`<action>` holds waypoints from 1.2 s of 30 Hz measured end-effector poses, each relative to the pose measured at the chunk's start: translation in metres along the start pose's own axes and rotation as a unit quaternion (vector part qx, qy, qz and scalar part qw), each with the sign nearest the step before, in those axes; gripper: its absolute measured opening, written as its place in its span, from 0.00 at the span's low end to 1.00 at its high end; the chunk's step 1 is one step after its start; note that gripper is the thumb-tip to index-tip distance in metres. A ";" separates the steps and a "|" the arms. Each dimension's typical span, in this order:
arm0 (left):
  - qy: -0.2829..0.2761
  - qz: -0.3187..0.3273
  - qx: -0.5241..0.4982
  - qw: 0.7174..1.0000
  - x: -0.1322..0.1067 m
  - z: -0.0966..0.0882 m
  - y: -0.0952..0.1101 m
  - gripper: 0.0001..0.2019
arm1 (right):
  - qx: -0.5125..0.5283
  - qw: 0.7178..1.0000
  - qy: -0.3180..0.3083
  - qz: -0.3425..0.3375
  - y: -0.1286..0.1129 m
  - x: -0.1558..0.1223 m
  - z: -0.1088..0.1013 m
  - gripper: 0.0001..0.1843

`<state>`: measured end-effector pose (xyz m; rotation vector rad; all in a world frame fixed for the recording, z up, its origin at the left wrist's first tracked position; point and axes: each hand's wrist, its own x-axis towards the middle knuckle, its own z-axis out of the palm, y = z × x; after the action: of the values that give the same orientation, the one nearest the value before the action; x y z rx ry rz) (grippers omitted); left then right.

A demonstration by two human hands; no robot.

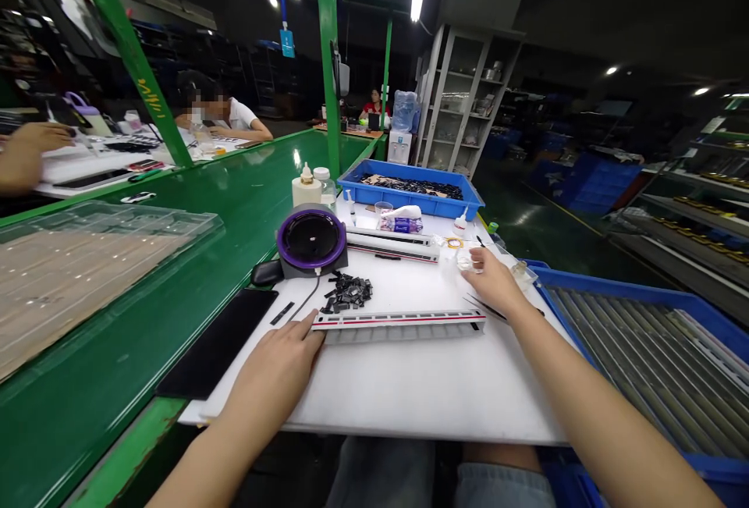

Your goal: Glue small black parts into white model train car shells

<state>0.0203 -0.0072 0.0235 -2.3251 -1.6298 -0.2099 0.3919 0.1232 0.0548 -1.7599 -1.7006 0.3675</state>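
A long white train-car shell with a red stripe (pixel 403 321) lies across the white work board (pixel 409 391). My left hand (pixel 281 367) rests on the board, its fingers closed against the shell's left end. My right hand (pixel 495 282) reaches out past the shell's right end, with its fingers curled on a small clear part (pixel 468 260). Thin tweezers (pixel 488 309) lie under that wrist. A pile of small black parts (pixel 348 292) sits just behind the shell.
A round purple-rimmed device (pixel 311 239) with a cable, two more train shells (pixel 392 244), glue bottles (pixel 306 186) and a blue bin of black parts (pixel 409 190) stand behind. A blue tray (pixel 644 336) is at right, a green conveyor (pixel 175 258) at left. Other people work across it.
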 end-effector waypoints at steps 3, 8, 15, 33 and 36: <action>-0.008 0.009 -0.020 1.000 0.003 -0.004 0.000 0.15 | -0.003 0.998 -0.054 -0.013 -0.003 0.017 0.013 0.28; -0.022 0.011 -0.030 0.999 0.008 -0.016 0.003 0.14 | 0.002 0.997 -0.072 -0.028 -0.008 0.026 0.019 0.11; 0.051 -0.020 -0.046 0.997 0.009 -0.011 0.009 0.18 | 0.379 0.910 -0.146 -0.080 -0.082 -0.010 0.007 0.28; 0.111 -0.048 -0.072 0.990 0.010 0.003 0.013 0.15 | 0.697 0.681 -0.224 0.003 -0.146 -0.076 0.074 0.14; 0.116 -0.044 -0.064 0.990 0.010 0.003 0.014 0.16 | 0.609 0.779 -0.137 -0.046 -0.151 -0.086 0.080 0.19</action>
<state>0.0370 -0.0021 0.0211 -2.2219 -1.6443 -0.5970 0.2148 0.0519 0.0685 -0.6422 -1.1599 1.3599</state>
